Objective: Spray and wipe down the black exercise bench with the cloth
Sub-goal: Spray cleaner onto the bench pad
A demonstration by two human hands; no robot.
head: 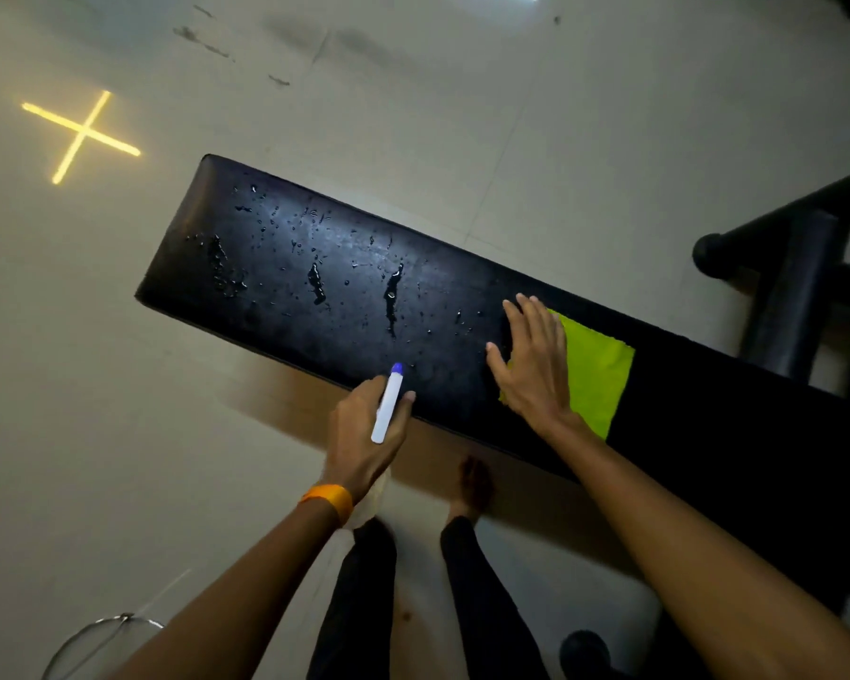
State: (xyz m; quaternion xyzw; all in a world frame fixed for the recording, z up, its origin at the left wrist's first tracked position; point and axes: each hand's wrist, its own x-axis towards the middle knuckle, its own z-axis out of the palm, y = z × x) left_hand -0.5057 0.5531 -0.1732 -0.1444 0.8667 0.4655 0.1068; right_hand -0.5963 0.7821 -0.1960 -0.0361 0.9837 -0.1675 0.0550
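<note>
Two hands over black bench (315,267); pad runs diagonally across floor, far half beaded with droplets. Left hand (364,434): grip wrapped round white spray bottle (387,404), blue tip toward wet area, at near edge. Right hand (536,365): fingers spread, palm flat on yellow-green cloth (597,375) lying mid-bench

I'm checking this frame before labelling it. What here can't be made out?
- Spray bottle, head view: only its white and blue top shows; the left hand covers the body.
- Cloth: its left part lies under the flat right hand.
- Bench: its right end is lost in shadow, with the arm across it.
- Metal ring: cut off by the bottom edge.
</note>
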